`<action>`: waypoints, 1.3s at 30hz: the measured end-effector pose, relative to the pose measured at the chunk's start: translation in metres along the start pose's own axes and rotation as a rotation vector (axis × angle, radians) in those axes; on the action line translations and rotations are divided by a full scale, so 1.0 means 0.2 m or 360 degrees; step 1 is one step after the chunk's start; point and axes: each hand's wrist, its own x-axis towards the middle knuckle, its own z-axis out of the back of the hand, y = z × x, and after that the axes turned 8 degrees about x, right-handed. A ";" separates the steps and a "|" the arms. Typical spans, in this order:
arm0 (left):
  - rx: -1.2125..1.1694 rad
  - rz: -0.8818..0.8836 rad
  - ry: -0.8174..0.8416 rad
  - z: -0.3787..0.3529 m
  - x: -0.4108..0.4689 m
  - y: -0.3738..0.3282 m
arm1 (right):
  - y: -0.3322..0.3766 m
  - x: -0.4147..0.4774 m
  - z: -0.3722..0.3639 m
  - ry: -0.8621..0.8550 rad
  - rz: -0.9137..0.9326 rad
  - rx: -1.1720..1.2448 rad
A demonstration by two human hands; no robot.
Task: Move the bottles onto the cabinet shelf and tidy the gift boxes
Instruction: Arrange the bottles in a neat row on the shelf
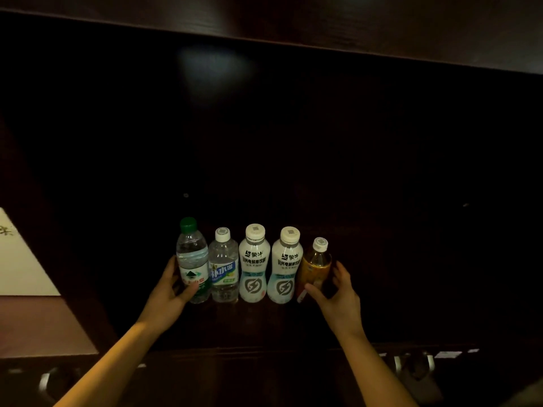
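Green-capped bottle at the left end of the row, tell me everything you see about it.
The green-capped bottle is clear plastic holding clear liquid, with a green screw cap and a white, red and green label low down. It stands upright on the dark shelf, leftmost of five, close against a white-capped clear bottle. The left hand grips its lower part, thumb across the label.

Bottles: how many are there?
5, left to right: green-capped bottle in left hand, clear bottle, left white bottle, right white bottle, amber bottle in right hand. Darkness may hide others.
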 end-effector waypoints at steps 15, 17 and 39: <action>0.0000 -0.0118 -0.0072 0.15 -0.40 -0.16 | 0.28 -0.53 0.09 -0.0075 0.0254 -0.0035; -0.0033 -0.0133 -0.0080 0.19 -0.49 -0.21 | 0.31 -0.59 0.08 -0.0040 0.0336 -0.0004; 0.0096 0.0048 -0.0821 1.23 -1.44 -0.21 | 0.97 -1.20 -0.70 0.0837 0.0595 0.0326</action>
